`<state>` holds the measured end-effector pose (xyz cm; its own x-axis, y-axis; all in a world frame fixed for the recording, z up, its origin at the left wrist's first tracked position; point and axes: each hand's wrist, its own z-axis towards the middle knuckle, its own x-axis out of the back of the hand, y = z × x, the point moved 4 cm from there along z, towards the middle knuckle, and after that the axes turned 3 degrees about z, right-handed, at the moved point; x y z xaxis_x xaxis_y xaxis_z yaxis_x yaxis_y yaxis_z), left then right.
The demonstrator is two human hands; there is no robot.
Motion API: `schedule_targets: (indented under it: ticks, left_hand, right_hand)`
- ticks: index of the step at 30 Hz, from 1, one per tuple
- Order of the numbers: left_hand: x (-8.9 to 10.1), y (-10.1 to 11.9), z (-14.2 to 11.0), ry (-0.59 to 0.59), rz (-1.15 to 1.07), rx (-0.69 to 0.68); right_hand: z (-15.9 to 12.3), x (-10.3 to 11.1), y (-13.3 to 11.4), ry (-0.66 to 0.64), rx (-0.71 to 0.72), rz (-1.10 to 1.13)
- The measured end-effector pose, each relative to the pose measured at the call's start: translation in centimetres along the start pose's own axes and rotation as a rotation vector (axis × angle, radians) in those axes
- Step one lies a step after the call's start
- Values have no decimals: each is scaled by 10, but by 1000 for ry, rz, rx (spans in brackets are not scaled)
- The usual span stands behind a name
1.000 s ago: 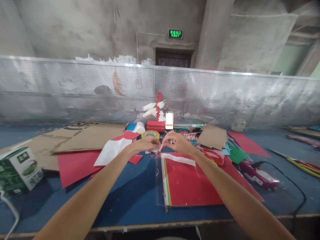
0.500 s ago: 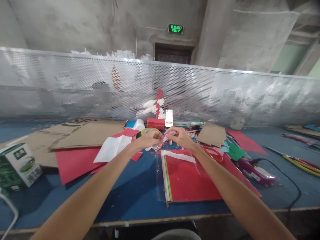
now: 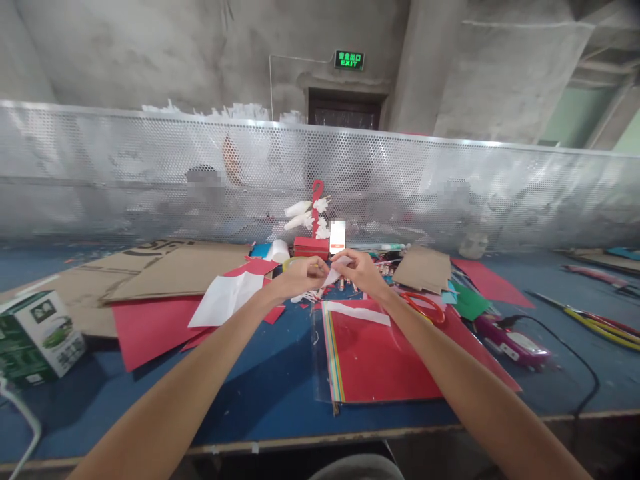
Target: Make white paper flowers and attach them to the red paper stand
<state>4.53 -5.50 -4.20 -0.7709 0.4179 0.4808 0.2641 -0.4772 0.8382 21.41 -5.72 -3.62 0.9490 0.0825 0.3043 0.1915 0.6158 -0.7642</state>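
Both my arms reach out over a blue table [image 3: 260,393]. My left hand [image 3: 301,275] and my right hand [image 3: 357,269] meet above the table's middle, both pinched on one small white piece of paper [image 3: 331,274] held between them. Just below the hands lie small white and red paper scraps [image 3: 307,298]. A clear sleeve with a stack of coloured paper, red on top [image 3: 380,360], lies under my right forearm. A yellow tape roll [image 3: 290,263] sits right behind my left hand.
Cardboard sheets [image 3: 165,270], red paper [image 3: 150,323] and white paper [image 3: 225,300] lie at left, with a green and white box [image 3: 37,337]. Red-handled scissors [image 3: 425,308], a purple glue gun [image 3: 510,340] with black cable and a perforated metal screen [image 3: 450,193] lie beyond.
My hands have lifted slightly off the table and the white paper piece between them now stands up more. The view has shifted a little.
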Motion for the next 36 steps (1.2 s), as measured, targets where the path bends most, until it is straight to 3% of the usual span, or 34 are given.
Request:
schedule_targets:
  ticks: [10, 17, 26, 30, 36]
  left_hand:
    - [-1, 13, -3, 8, -18, -64]
    - [2, 5, -1, -5, 66, -104]
    - [9, -1, 4, 176, 131, -16]
    - [16, -11, 6, 334, 70, 44]
    - [17, -12, 7, 386, 12, 0]
  right_hand:
    - [0, -1, 9, 4, -44, 51]
    - [-3, -12, 6, -107, -91, 57]
    - [-4, -24, 28, -177, -162, 201]
    - [-5, -25, 20, -146, -218, 209]
    - [-8, -32, 10, -170, -294, 264]
